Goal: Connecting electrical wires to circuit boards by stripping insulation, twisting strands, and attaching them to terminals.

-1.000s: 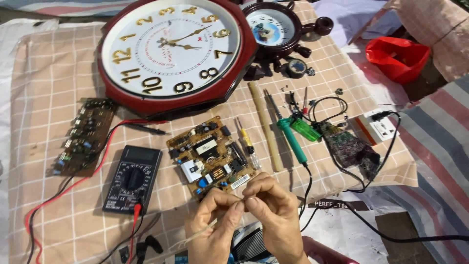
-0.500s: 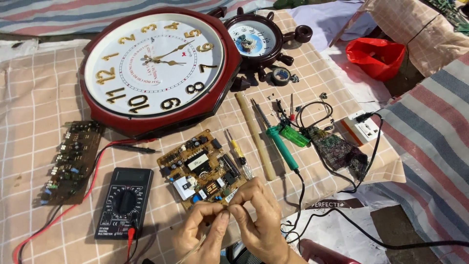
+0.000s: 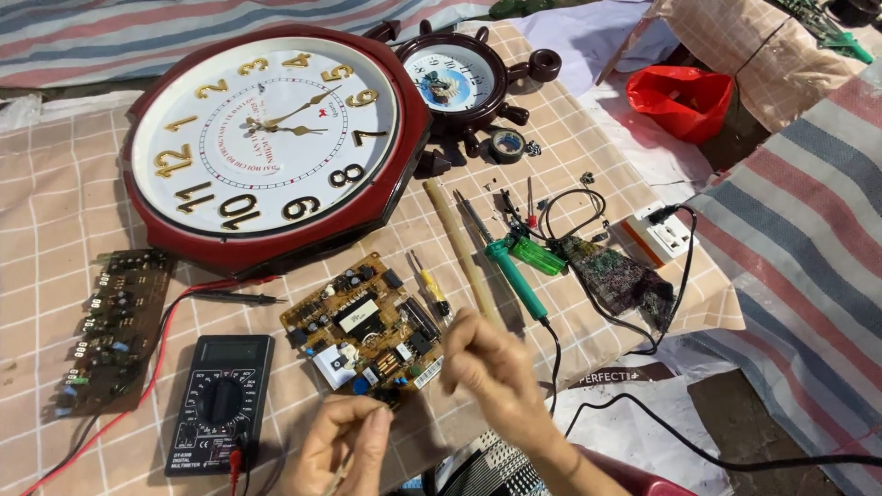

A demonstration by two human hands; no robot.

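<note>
- head view: the left hand [image 3: 342,439] sits low near the bottom edge, its fingers curled and pinched around something thin and pale, perhaps a strip or wire; what it is cannot be told.
- the right hand [image 3: 496,369] hovers just right of it, blurred, fingers loosely bunched; whether it grips anything cannot be told.
- both hands are at the near corner of a brown circuit board [image 3: 366,329], which lies flat on the checked cloth [image 3: 55,230] between a black multimeter [image 3: 220,402] on its left and a teal-handled soldering iron [image 3: 510,266] on its right.
- a small yellow-handled screwdriver [image 3: 429,285] and a pale wooden stick [image 3: 461,248] lie just beside the board's right edge.
- a red probe lead [image 3: 197,289] runs from the meter past a second, darker board [image 3: 115,329] at the far left.
- further back rest a big red-rimmed wall clock [image 3: 266,142], a small wheel-shaped clock [image 3: 457,81], a white power socket [image 3: 663,234] and a red plastic bag [image 3: 682,99].
- judged from this, fine work at the board's corner goes best with the pinching hand braced low and steady, the other hand moving slowly, and the black cable [image 3: 643,432] kept out from under the wrists.
</note>
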